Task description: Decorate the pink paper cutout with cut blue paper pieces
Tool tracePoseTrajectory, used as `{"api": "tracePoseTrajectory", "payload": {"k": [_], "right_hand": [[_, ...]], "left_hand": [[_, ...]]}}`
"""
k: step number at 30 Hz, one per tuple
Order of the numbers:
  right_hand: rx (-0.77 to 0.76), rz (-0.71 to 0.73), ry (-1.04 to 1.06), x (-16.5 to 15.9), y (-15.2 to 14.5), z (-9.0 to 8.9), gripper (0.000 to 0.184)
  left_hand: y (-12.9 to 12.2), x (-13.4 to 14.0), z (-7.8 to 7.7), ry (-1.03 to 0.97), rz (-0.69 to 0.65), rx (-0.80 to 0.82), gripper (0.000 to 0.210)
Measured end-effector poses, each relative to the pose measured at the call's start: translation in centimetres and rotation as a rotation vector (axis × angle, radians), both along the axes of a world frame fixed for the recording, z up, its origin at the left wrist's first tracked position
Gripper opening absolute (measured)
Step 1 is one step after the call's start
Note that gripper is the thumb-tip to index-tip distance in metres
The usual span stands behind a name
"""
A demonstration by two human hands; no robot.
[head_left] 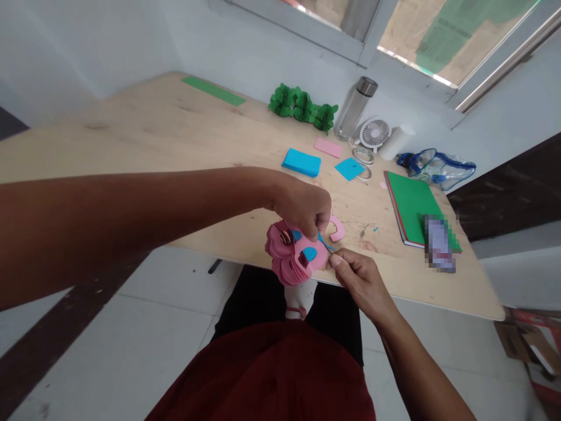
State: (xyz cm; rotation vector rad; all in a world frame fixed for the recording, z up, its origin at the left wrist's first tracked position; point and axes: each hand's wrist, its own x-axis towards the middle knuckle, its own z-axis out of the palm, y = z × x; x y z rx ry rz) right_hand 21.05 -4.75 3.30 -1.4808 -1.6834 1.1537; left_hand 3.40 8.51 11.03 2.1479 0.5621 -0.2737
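A layered pink paper craft with scalloped edges and blue patches lies at the table's front edge, partly overhanging it. My left hand reaches across from the left, its fingers curled and closed on the upper part of the craft; the fingertips are partly hidden. Beside the craft's right edge, my right hand has thumb and fingers pinched together. A thin dark and blue piece shows at its fingertips, too small to name. Just behind lies a curved pink paper offcut.
Blue paper stack, pink paper, blue sheet and tape rolls lie beyond my hands. Green paper craft, bottle and fan stand by the wall. Right: green folder, blurred item, clear pouch.
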Motion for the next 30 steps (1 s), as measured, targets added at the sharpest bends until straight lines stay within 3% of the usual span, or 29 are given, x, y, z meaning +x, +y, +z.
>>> {"api": "tracePoseTrajectory", "payload": {"k": [7,21,30], "right_hand": [[-0.002,0.019,-0.044,0.1,0.0,0.3,0.038],[0.060,0.081,-0.177,0.8,0.5,0.7,0.036],[0.092,0.087,-0.236,0.9,0.8,0.8,0.035]], "left_hand": [[-0.3,0.5,0.5,0.061,0.019,0.004,0.009],[0.1,1.0,0.6,0.093,-0.099,0.107,0.011],[0.3,1.3,0.4,0.094,-0.069,0.090,0.010]]}}
